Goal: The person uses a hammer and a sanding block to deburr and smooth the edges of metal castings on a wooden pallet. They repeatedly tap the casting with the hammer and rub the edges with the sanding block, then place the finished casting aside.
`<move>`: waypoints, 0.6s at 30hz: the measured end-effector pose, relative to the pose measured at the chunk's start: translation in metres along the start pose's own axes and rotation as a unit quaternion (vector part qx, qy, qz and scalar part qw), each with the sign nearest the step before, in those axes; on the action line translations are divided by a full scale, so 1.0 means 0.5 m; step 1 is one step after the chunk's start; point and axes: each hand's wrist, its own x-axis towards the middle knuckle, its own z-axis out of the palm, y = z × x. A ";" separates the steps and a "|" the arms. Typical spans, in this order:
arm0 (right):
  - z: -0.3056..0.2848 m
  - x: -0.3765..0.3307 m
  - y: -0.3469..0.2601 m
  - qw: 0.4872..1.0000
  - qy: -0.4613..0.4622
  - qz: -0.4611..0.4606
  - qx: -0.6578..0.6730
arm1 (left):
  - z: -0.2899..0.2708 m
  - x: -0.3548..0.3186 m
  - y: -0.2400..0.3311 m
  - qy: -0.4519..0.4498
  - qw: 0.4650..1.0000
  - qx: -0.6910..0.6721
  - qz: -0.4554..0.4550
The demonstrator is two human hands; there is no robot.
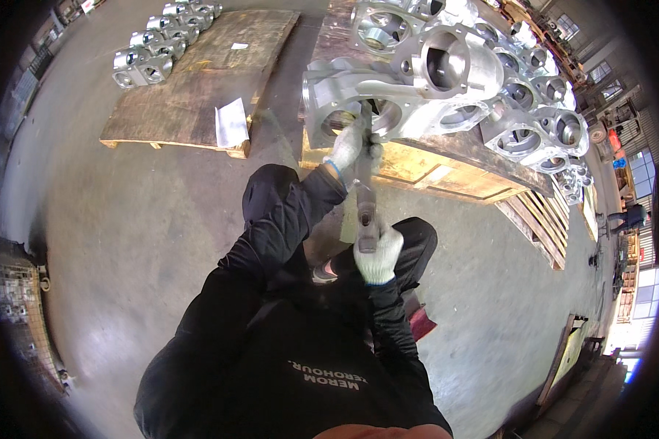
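Observation:
A long, narrow grey power tool (pixel 366 203), which looks like a belt sander, points away from me. Its slim front end reaches to a round opening in a silvery metal casting (pixel 337 86) and is partly blurred. My left hand (pixel 346 150), in a white knit glove, is closed around the tool's front part, close beside the casting. My right hand (pixel 379 256), gloved too, grips the rear end of the tool between my knees. The casting rests at the near edge of a wooden pallet (pixel 417 164), and another casting (pixel 458 62) with a large round bore stands against it.
Several more castings (pixel 520 135) crowd the pallet to the right. At the far left, a second wooden pallet (pixel 190 88) carries a row of smaller metal parts (pixel 154 55) and a white sheet (pixel 231 123). A slatted pallet (pixel 542 223) lies at right; a person (pixel 630 217) is farther off.

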 end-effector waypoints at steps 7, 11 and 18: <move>0.001 0.012 -0.017 0.925 0.125 -0.359 0.018 | -0.012 -0.003 0.004 -0.036 0.999 -0.027 -0.001; 0.008 0.019 -0.013 0.999 0.005 0.027 0.036 | -0.019 -0.013 0.011 -0.053 0.997 -0.034 -0.053; 0.022 0.002 0.015 0.937 0.084 -0.340 -0.007 | -0.012 -0.016 0.009 -0.049 0.998 0.014 -0.045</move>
